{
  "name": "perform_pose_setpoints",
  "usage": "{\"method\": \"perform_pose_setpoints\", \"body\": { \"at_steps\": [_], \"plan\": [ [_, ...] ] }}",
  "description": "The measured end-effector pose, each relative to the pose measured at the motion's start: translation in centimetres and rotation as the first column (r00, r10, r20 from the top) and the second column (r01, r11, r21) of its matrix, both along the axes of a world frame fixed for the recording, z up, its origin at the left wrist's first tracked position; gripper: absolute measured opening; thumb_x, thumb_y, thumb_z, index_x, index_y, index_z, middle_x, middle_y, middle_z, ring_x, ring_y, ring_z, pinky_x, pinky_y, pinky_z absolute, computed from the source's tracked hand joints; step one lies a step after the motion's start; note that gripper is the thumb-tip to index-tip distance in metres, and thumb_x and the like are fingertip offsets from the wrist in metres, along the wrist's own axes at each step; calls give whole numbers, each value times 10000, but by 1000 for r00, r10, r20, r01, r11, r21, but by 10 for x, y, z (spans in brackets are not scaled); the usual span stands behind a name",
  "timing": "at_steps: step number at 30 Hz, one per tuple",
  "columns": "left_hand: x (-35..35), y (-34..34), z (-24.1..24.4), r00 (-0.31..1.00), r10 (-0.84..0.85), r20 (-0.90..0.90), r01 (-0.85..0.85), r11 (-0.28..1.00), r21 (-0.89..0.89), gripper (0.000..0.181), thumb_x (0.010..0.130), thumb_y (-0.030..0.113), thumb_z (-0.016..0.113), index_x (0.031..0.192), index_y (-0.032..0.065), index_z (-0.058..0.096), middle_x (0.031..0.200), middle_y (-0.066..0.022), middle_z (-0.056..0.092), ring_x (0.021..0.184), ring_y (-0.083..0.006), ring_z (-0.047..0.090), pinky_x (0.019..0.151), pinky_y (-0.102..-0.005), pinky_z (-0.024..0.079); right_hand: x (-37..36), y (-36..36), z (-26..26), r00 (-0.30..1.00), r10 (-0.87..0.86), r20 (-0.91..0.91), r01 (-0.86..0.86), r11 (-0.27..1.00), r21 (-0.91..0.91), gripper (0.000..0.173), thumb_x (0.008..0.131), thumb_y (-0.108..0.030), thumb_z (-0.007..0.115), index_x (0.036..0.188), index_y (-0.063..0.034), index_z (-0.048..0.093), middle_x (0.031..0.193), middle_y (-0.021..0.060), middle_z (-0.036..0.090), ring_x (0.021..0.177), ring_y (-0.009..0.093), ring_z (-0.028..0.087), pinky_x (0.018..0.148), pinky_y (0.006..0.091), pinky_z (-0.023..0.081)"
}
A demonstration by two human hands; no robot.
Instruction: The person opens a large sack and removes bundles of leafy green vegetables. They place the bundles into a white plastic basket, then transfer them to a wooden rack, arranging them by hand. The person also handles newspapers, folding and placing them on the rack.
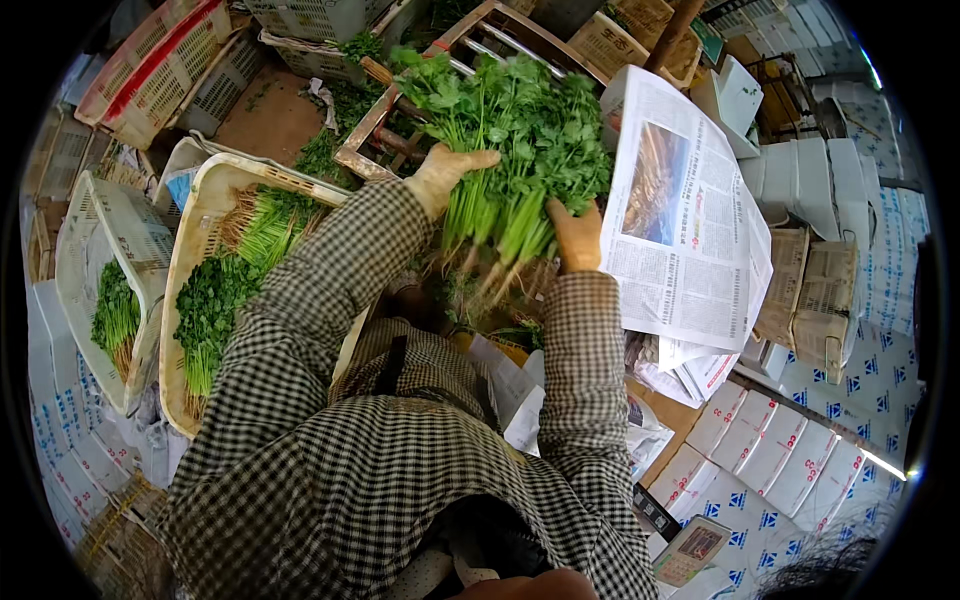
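My left hand [448,178], in a pale work glove, grips a large bunch of leafy greens [517,127] from its left side, with the thumb lying across the stems. On the right side, my gloved right hand [577,234] is closed around stems of the same greens. The leaves spread away from me. Pale green stems and thin roots hang toward my lap, slightly blurred. Just right of my right hand lies a stack of printed newspaper sheets [682,217]. Beneath the leaves a wooden frame with metal rollers [375,146] is partly hidden.
At my left stands a cream plastic crate [187,247] holding bunched greens, beside a white crate [79,300] with another bunch. More crates [161,71] stand far left. White foam boxes [799,176] line the right. A digital scale [691,550] sits low right.
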State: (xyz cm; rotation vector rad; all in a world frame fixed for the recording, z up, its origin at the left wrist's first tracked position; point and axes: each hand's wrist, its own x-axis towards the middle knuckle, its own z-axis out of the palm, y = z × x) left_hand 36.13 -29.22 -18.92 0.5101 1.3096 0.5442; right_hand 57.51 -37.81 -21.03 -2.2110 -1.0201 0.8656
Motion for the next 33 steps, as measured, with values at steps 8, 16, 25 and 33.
{"method": "perform_pose_setpoints", "body": {
  "at_steps": [8,16,25,33],
  "plan": [
    [-63,-63,-47,941,287,178,-338,814,473,727,869,85,676,1478,15,285,1488,-207,369,1375,-306,372,1155,-416,323,-16,-26,-14,982,-22,190,53,986,-159,809,920,-490,569,1445,73,319,1451,287,395,1350,398,395,1150,417,301],
    [-27,-137,-51,894,-37,446,110,984,-139,362,931,229,656,1206,12,566,1083,-108,662,794,-138,639,615,-236,529,-67,-41,-13,999,8,-43,-8,1000,-20,674,911,-338,612,1360,124,415,1368,350,452,1321,411,425,1117,384,331],
    [-1,-141,-42,966,-134,222,94,979,181,241,902,7,628,1136,-8,573,886,-96,668,516,-154,550,471,-293,468,-91,-51,80,862,267,430,-273,961,-48,689,819,-457,724,1287,18,550,1049,170,674,989,253,644,886,388,523],
    [4,-157,-85,960,-278,-8,273,936,224,306,885,-84,538,1167,11,608,761,-76,610,625,-173,570,549,-309,460,-104,-29,61,567,634,525,-481,773,-414,485,817,-338,726,1171,-22,626,825,140,709,681,241,681,654,353,568]
  ]
}}
